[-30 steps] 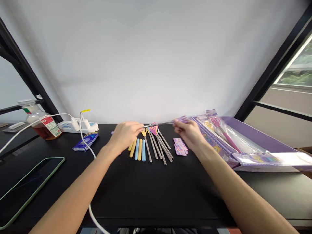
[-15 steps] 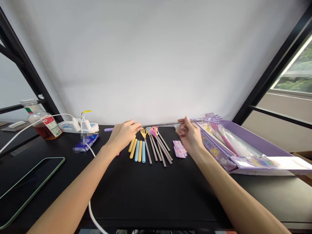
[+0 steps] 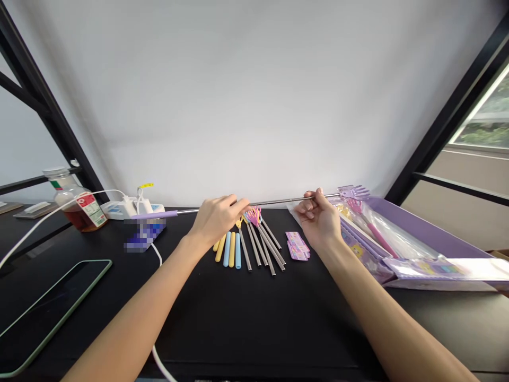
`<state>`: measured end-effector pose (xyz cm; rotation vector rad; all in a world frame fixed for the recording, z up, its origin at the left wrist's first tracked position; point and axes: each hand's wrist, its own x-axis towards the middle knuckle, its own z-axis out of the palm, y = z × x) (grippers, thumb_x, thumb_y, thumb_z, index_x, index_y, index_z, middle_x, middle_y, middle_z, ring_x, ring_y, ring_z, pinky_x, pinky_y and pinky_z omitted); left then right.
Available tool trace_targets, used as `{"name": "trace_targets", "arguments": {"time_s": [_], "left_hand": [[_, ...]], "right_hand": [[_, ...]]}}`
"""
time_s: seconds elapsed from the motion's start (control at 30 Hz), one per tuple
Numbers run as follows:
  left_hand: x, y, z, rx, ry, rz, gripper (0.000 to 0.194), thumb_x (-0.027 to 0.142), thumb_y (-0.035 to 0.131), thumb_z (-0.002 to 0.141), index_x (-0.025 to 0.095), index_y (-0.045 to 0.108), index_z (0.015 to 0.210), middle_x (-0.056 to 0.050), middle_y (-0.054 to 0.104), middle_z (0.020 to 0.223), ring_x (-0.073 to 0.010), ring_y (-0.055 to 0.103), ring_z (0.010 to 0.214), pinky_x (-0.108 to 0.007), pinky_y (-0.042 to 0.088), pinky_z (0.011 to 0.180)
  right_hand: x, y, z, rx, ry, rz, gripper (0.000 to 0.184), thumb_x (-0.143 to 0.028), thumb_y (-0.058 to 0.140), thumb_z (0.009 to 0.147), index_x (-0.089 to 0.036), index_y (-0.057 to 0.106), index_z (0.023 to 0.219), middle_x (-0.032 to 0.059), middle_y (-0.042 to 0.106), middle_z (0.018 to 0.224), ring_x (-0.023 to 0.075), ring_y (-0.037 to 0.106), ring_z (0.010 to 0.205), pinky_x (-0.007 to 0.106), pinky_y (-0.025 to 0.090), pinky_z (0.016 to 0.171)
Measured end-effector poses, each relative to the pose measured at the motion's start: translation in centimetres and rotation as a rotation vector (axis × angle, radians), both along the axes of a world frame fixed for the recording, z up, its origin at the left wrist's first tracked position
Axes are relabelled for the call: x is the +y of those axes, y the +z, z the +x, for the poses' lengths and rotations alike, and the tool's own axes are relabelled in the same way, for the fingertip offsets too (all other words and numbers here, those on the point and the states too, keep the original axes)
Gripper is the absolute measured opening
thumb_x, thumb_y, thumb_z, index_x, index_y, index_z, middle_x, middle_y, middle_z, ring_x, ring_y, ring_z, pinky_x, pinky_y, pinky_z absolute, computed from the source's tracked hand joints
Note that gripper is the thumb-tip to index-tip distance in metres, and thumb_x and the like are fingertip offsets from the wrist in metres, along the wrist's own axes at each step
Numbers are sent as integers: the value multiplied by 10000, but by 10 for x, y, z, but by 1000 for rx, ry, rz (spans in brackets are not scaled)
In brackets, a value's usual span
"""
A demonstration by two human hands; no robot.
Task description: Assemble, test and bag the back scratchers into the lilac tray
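A purple back scratcher with a long metal telescopic rod stretches sideways above the desk. My left hand is closed round the rod, with the purple handle sticking out to the left. My right hand pinches the rod near its right end, just short of the purple claw head. Below lie several back scratcher rods with yellow, blue and pink claws, plus yellow and blue handle tubes. Small printed cards sit beside them.
At right, an open purple box holds a pink back scratcher and clear plastic. On the left are a phone, a bottle, a power strip, a blue packet and a white cable.
The rod has lengthened; the claw head moved right, over the box. My right hand slid along the rod to the right. My left hand shifted slightly right, and the purple handle now shows.
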<state>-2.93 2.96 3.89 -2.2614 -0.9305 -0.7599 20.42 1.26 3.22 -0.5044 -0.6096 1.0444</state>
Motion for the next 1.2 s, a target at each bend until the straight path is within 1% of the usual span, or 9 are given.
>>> {"name": "trace_targets", "arguments": {"time_s": [0.1,0.23,0.33,0.43,0.6,0.73,0.87,1.03,1.2], "left_hand": [[10,2,-15,-7,7,-49,457,477,329,1060,218,687,943,-15,621,713,-137,552,575,-268,275,503],[17,2,-42,-32,104,-82,575,586,311,1029,201,674,804,-30,627,675,-162,562,587,-290,290,532],[18,2,-51,-47,138,-135,598,648,359,990,198,652,726,-28,620,648,-166,559,588,-292,302,553],[15,1,-41,-75,142,-167,565,636,379,990,207,685,786,-26,645,694,-175,587,634,-288,303,562],[5,-4,-10,17,67,-130,536,580,341,1025,207,700,887,-38,638,737,-172,582,644,-286,278,554],[2,-5,-4,61,52,-82,540,527,302,1050,207,691,858,-28,596,692,-160,543,601,-290,265,547],[5,-3,-16,23,67,-63,497,500,335,1052,211,683,844,-24,593,700,-159,553,611,-293,272,545],[11,-2,-38,-52,74,-143,427,506,384,1037,228,695,944,-22,638,788,-161,587,635,-292,337,556],[17,-1,-56,-129,-40,-293,353,424,404,1037,231,695,1093,-42,669,995,-166,639,775,-294,470,712]], "right_hand": [[3,8,16,25,-68,-9,430,-485,666,913,-153,577,656,-80,370,465,30,269,381,175,349,414],[6,11,54,113,-253,2,394,-406,652,941,-188,479,662,-92,378,502,29,226,366,170,297,375],[7,7,74,100,-268,-10,407,-436,612,961,-199,452,670,-105,300,493,42,195,369,170,300,377],[6,1,65,63,-166,-46,410,-539,602,936,-202,525,716,-108,273,476,54,224,381,181,321,395],[-2,-8,5,-131,199,-119,440,-589,737,807,-171,630,719,-61,451,491,58,324,411,212,358,431],[-8,-13,-20,-207,335,-110,439,-574,769,778,-154,661,713,-43,487,503,57,344,419,228,377,464],[-5,-9,-3,-127,202,-119,422,-570,740,808,-174,627,717,-68,420,478,57,304,406,223,352,446],[3,-2,44,69,-80,-89,347,-514,603,940,-217,541,774,-90,391,477,63,296,393,195,352,434],[8,-5,85,136,-275,-69,335,-505,504,1000,-234,478,804,-114,343,472,59,279,367,173,333,415]]}}
